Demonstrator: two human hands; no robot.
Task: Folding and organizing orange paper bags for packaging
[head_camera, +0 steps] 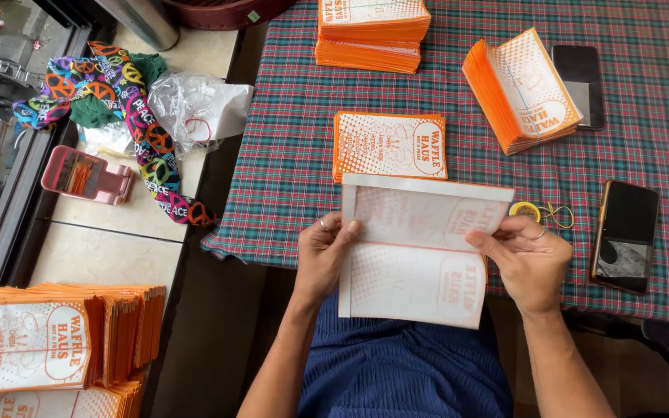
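Plaid woven cloth covers the table (288, 155), its near edge running just behind both hands. Orange-edged paper stacks (369, 35) sit at the far edge, a fanned stack (520, 89) right of them, with bare cloth between. One flat printed bag (390, 145) lies just beyond the unfolded paper sheet (416, 255), which is held over the lap at the table edge. The left hand (323, 255) pinches its left margin; the right hand (528, 259) grips its right margin, fingers closed on paper. A dark phone (625, 236) lies right.
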